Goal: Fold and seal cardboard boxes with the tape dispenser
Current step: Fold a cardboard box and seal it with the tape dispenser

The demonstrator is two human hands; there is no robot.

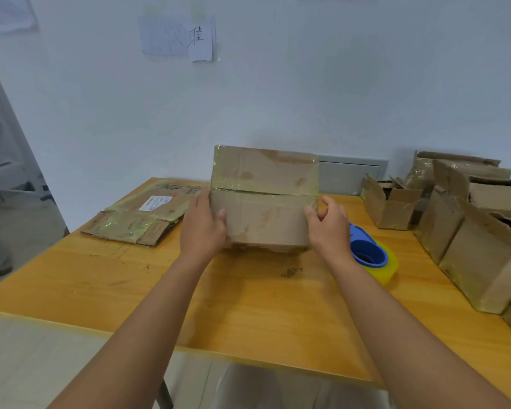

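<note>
A worn cardboard box (264,199) with taped flaps stands tilted on the wooden table (248,305), its seamed face turned toward me. My left hand (202,228) grips its left side, thumb on the front face. My right hand (328,224) holds the right side, fingers curled at the edge. A blue tape dispenser (368,250) with a yellow tape roll lies on the table just right of my right wrist.
Flattened cardboard (143,215) with a white label lies at the table's back left. Several assembled and open boxes (469,231) crowd the right side. A white wall with paper notes stands behind the table.
</note>
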